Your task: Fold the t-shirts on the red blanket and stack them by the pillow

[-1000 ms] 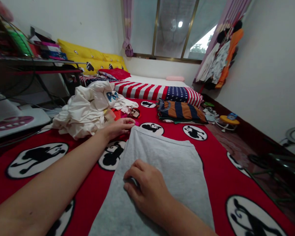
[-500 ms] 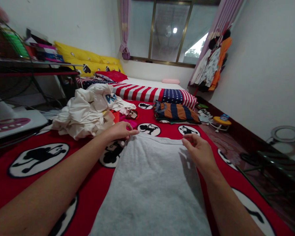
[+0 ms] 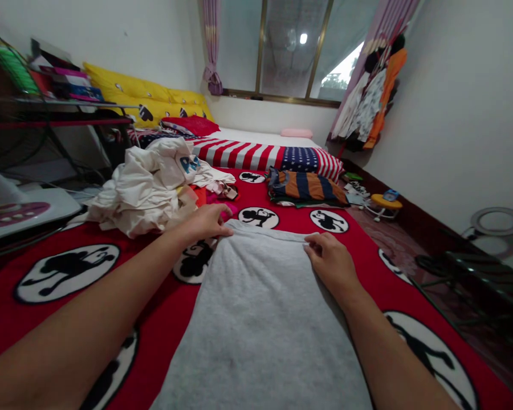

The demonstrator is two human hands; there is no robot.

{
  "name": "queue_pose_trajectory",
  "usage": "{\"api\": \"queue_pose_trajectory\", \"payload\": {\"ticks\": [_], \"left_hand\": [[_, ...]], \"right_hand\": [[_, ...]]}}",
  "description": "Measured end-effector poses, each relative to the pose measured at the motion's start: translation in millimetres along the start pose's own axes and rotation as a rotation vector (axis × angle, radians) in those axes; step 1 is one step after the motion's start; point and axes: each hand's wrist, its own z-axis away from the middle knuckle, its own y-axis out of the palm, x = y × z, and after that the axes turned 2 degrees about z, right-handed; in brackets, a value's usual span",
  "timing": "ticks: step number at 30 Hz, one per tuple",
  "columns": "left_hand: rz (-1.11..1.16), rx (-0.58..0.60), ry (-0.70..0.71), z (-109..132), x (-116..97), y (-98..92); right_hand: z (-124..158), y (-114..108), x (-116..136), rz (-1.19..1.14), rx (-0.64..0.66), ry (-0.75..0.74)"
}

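A light grey garment (image 3: 269, 313) lies lengthwise in front of me on a red blanket (image 3: 154, 336) printed with black figures in white circles. Its kind is not plain from what shows; the near end runs out of view. My left hand (image 3: 209, 221) pinches the far left corner of its edge. At the far right corner my right hand (image 3: 331, 256) grips the same edge between thumb and fingers. The edge between the two hands is fairly straight, with soft creases below it.
A heap of crumpled white clothes (image 3: 141, 188) sits beyond my left hand. Farther right lies a folded stack with a brown and navy striped shirt (image 3: 310, 188) on top. A yellow stool (image 3: 387, 201) and a dark rack (image 3: 487, 279) stand on the floor at right.
My right hand has shifted slightly left and now closes on the garment's far right corner. The left hand has moved a little left with its corner. The view has tilted slightly.
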Motion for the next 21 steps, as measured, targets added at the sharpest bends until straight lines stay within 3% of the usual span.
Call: {"api": "queue_pose_trajectory", "payload": {"ticks": [2,4,6,8,10,12,17,21], "left_hand": [[-0.122,-0.162,0.070,6.2,-20.8,3.9],[-0.123,-0.255,0.190,16.1,-45.3,16.2],[-0.052,-0.179,0.331,28.6,-64.2,36.3],[-0.049,-0.015,0.422,40.5,-71.1,58.2],[-0.097,0.116,0.442,48.5,-65.5,73.5],[-0.137,0.173,0.429,51.3,-51.3,77.5],[-0.210,0.111,0.273,49.8,-9.3,57.0],[-0.236,0.051,0.132,49.7,9.9,48.3]], "right_hand": [[1.5,-1.1,4.7,-0.045,-0.085,-0.090],[2.9,0.4,7.8,-0.109,-0.056,-0.211],[4.0,6.1,7.8,-0.092,0.103,-0.302],[4.5,14.0,5.6,0.020,0.258,-0.315],[4.6,20.5,3.4,0.141,0.322,-0.267],[4.5,23.3,2.8,0.204,0.344,-0.216],[5.0,20.1,0.6,0.234,0.337,-0.016],[1.5,19.2,-10.7,0.239,0.335,0.142]]}}
